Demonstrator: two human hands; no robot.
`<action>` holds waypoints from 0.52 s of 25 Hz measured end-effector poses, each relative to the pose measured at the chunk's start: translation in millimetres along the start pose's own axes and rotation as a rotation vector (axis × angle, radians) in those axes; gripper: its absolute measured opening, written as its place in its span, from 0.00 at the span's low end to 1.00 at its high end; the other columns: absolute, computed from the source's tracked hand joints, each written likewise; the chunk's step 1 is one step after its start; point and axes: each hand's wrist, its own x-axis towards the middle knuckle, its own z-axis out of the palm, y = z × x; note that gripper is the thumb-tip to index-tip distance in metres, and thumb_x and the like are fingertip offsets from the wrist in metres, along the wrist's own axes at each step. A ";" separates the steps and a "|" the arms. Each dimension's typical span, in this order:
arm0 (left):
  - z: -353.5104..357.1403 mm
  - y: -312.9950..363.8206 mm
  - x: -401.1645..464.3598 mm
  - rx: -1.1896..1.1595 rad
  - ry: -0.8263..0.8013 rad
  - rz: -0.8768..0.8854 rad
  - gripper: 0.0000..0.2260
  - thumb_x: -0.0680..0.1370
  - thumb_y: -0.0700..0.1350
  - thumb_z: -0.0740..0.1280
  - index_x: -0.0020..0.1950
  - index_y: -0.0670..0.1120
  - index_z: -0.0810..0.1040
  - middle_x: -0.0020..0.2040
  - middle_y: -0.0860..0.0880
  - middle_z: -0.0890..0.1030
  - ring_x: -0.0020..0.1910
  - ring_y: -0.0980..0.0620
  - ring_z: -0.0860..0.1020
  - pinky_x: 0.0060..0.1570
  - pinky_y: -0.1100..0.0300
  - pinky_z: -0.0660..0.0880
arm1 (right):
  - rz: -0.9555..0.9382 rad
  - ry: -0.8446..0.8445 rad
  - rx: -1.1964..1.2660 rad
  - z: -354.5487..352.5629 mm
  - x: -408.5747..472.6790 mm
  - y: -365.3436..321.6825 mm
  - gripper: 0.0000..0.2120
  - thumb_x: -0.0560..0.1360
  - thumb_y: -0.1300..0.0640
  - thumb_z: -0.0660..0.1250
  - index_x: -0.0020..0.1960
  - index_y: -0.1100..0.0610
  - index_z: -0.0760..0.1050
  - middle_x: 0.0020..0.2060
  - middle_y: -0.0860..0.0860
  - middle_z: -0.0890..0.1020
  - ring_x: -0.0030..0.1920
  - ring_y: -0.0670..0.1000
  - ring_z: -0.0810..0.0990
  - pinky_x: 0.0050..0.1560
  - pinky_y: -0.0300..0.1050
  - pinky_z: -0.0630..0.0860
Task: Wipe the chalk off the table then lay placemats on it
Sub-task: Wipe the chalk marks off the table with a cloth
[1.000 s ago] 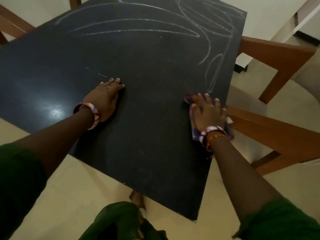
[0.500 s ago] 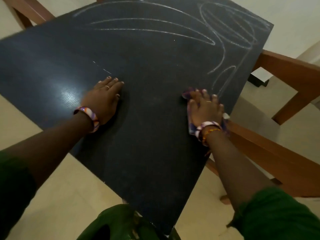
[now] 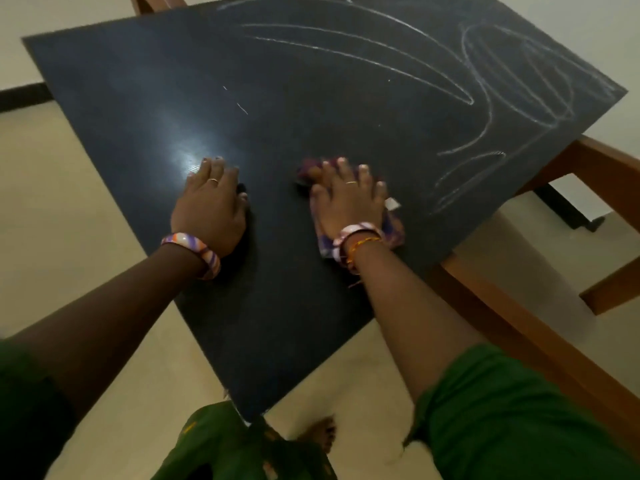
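Pressing a purple cloth (image 3: 393,230) flat, the right hand (image 3: 349,202) spreads straight fingers; chalk lines (image 3: 478,133) lie beyond its fingertips; the left hand (image 3: 209,206) rests flat, holding nothing, on the table (image 3: 311,98).

The right hand (image 3: 348,199) hides most of the cloth (image 3: 393,230).

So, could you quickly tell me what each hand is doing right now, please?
Left hand: open, flat on the table, holding nothing.
Right hand: open, pressing the cloth against the table.
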 end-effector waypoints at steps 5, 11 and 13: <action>18.7 63.4 -35.2 -0.024 -0.038 0.193 0.22 0.81 0.49 0.54 0.75 0.47 0.59 0.77 0.43 0.55 0.76 0.45 0.50 0.74 0.52 0.48 | 0.523 0.064 0.142 -31.4 -13.6 137.1 0.24 0.80 0.44 0.48 0.76 0.44 0.55 0.77 0.45 0.54 0.76 0.57 0.46 0.72 0.65 0.42; 38.0 107.3 -18.3 -0.002 -0.097 0.159 0.20 0.82 0.48 0.52 0.75 0.47 0.60 0.77 0.46 0.57 0.76 0.47 0.53 0.74 0.53 0.49 | -0.035 0.009 -0.022 -3.1 -91.2 69.0 0.24 0.80 0.44 0.50 0.75 0.42 0.54 0.76 0.45 0.54 0.76 0.56 0.48 0.72 0.63 0.43; 42.1 112.6 -13.0 -0.081 -0.088 0.094 0.19 0.82 0.46 0.53 0.73 0.47 0.63 0.76 0.48 0.60 0.75 0.48 0.55 0.74 0.53 0.50 | -0.052 0.012 -0.047 -12.7 -63.0 97.1 0.23 0.80 0.43 0.50 0.75 0.41 0.54 0.76 0.43 0.54 0.76 0.55 0.48 0.72 0.64 0.44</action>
